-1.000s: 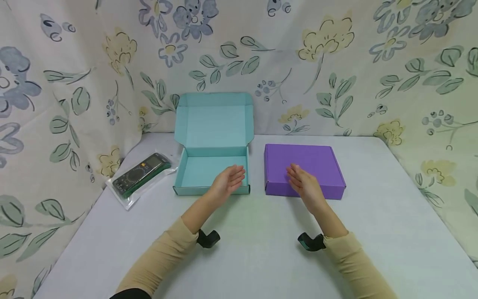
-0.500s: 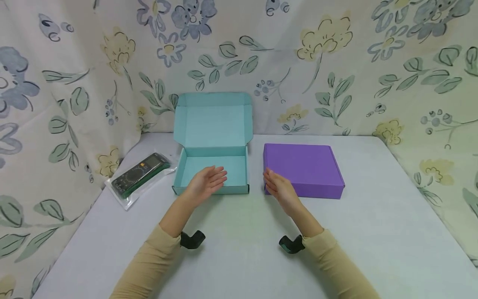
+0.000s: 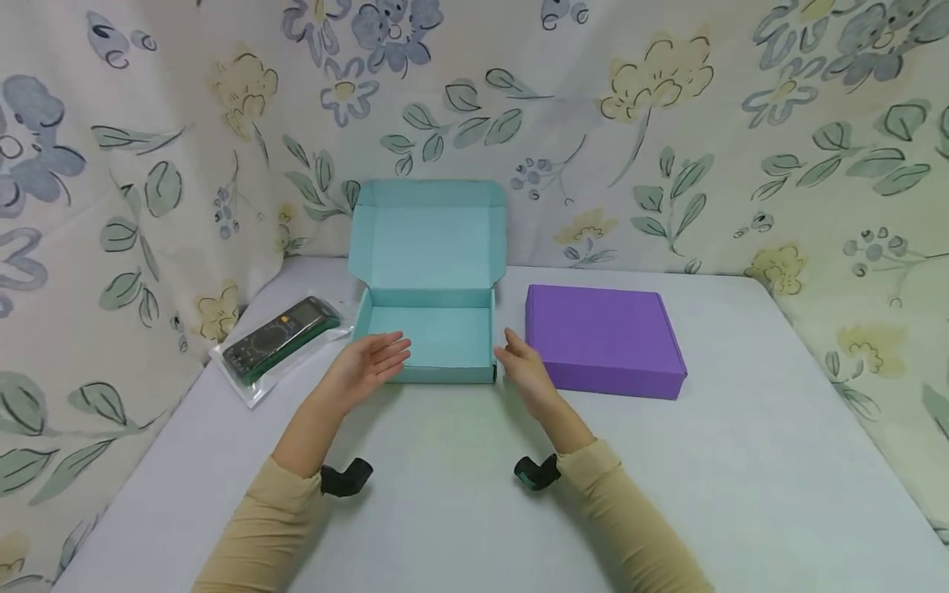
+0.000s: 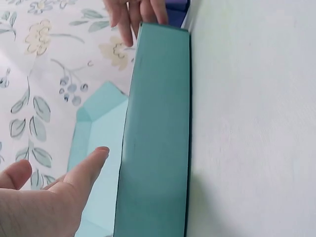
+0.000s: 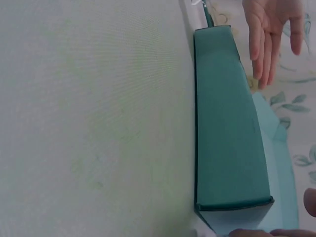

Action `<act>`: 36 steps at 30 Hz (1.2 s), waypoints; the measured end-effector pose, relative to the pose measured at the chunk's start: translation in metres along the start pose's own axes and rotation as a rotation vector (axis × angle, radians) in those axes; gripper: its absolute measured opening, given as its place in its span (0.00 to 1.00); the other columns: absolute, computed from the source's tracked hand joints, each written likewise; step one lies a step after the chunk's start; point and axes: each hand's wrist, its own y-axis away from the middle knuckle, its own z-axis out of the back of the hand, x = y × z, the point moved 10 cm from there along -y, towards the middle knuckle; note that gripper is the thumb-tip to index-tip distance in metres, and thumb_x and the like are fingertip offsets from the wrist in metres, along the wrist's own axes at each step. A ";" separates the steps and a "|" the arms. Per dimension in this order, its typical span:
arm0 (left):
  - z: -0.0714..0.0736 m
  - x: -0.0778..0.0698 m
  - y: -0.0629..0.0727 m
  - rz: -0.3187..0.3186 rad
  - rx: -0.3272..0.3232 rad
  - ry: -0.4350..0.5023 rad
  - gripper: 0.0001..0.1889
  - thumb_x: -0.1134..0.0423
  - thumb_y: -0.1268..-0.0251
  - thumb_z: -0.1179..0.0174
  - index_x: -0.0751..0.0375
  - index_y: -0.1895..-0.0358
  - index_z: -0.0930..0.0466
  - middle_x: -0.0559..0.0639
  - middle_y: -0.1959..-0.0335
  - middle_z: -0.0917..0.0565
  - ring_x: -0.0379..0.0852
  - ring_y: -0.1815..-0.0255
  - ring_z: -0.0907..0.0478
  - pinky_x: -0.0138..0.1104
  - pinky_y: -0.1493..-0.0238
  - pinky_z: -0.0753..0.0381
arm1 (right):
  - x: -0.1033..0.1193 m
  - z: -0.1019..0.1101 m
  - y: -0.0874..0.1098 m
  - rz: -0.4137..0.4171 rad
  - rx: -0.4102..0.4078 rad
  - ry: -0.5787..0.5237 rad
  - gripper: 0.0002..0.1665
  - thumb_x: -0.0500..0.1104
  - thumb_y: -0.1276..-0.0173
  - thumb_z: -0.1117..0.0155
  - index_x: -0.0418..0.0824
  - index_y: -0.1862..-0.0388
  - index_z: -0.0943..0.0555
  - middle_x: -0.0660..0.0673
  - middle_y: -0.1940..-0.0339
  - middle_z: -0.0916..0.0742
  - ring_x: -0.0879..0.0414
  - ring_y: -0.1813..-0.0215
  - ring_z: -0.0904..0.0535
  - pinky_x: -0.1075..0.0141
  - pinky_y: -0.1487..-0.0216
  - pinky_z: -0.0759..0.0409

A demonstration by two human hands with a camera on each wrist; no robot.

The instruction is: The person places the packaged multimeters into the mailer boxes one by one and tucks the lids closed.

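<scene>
A teal cardboard box (image 3: 430, 338) stands on the table with its lid (image 3: 430, 239) raised at the back; nothing lies in it. My left hand (image 3: 359, 371) hovers at the box's front left corner, fingers straight, holding nothing. At the front right corner, between the teal box and a shut purple box (image 3: 608, 338), my right hand (image 3: 526, 371) has its fingers extended and holds nothing. Whether it touches the teal box I cannot tell. In the left wrist view the teal box's front wall (image 4: 155, 133) runs between both hands.
On the left lies a multimeter (image 3: 282, 333) with something green beneath it, in a clear plastic bag (image 3: 255, 395). A floral curtain (image 3: 578, 123) hangs behind the white table (image 3: 460, 511). A black camera mount sits at each wrist.
Both hands have moved left. The right hand has left the front of the purple box and is now beside the teal box; the left has shifted to that box's left corner. The boxes stayed put.
</scene>
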 end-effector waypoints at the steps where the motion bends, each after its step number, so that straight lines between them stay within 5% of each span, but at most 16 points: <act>1: 0.003 -0.001 0.002 -0.002 -0.003 0.007 0.28 0.61 0.19 0.73 0.73 0.24 0.64 0.68 0.23 0.56 0.60 0.23 0.58 0.42 0.25 0.53 | -0.002 -0.001 -0.002 -0.007 -0.002 -0.015 0.36 0.39 0.21 0.54 0.32 0.22 0.55 0.35 0.21 0.49 0.42 0.22 0.56 0.49 0.25 0.50; 11: 0.038 -0.014 0.025 -0.024 -0.044 0.121 0.30 0.59 0.18 0.73 0.71 0.24 0.71 0.66 0.23 0.64 0.58 0.22 0.64 0.40 0.25 0.57 | -0.016 -0.011 -0.013 -0.036 0.014 -0.090 0.38 0.34 0.23 0.52 0.32 0.22 0.56 0.37 0.21 0.50 0.44 0.21 0.56 0.53 0.24 0.50; 25: 0.100 -0.032 0.053 -0.069 -0.222 0.373 0.31 0.57 0.19 0.71 0.56 0.22 0.73 0.51 0.21 0.69 0.47 0.21 0.67 0.33 0.25 0.61 | -0.015 -0.012 -0.012 -0.042 -0.012 -0.262 0.38 0.30 0.26 0.51 0.33 0.22 0.53 0.38 0.21 0.49 0.47 0.21 0.55 0.56 0.24 0.51; 31: 0.133 -0.033 0.065 -0.073 -0.413 0.329 0.32 0.55 0.19 0.69 0.52 0.22 0.73 0.46 0.21 0.67 0.41 0.22 0.67 0.29 0.26 0.61 | -0.019 -0.011 -0.010 -0.041 -0.008 -0.273 0.38 0.29 0.25 0.52 0.32 0.22 0.54 0.37 0.21 0.49 0.46 0.21 0.56 0.55 0.24 0.51; 36: 0.168 -0.035 0.081 -0.064 -0.676 0.109 0.32 0.51 0.20 0.71 0.52 0.22 0.73 0.42 0.22 0.70 0.39 0.23 0.72 0.30 0.26 0.69 | -0.021 -0.010 -0.009 -0.036 -0.013 -0.272 0.37 0.29 0.25 0.52 0.32 0.22 0.54 0.36 0.21 0.49 0.46 0.21 0.56 0.55 0.24 0.51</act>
